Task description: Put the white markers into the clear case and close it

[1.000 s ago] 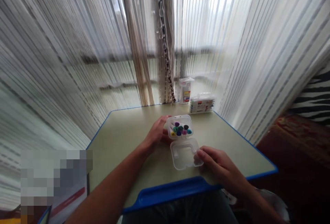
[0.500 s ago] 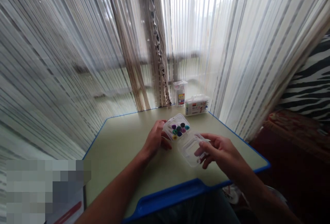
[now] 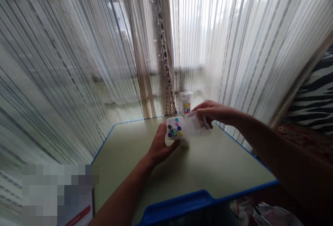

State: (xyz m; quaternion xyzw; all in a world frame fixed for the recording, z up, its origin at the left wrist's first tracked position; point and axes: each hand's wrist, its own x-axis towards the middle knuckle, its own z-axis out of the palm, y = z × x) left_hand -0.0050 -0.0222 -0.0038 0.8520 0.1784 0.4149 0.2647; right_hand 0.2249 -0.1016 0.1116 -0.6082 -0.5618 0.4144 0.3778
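My left hand (image 3: 159, 147) grips the base of a small clear plastic case (image 3: 171, 122), thumb along its near edge and fingers behind its left side. Several round coloured pieces (image 3: 175, 133), purple, green, yellow, blue, pink and turquoise, show in the base, which is tilted up towards me. My right hand (image 3: 213, 111) is closed on the clear lid (image 3: 194, 124), which is swung open to the right and blurred. Both hands hold the case above the pale tabletop (image 3: 208, 163).
A clear upright container (image 3: 185, 101) with a yellow-and-red label stands at the table's far edge. A blue rim (image 3: 179, 203) with a trough runs along the near side. Striped string curtains (image 3: 78, 63) hang behind, and plastic bags (image 3: 270, 212) lie below right.
My right hand and the lid have moved up and away from me, now covering the white-labelled case at the back. The base has turned in my left hand, and the view has shifted slightly.
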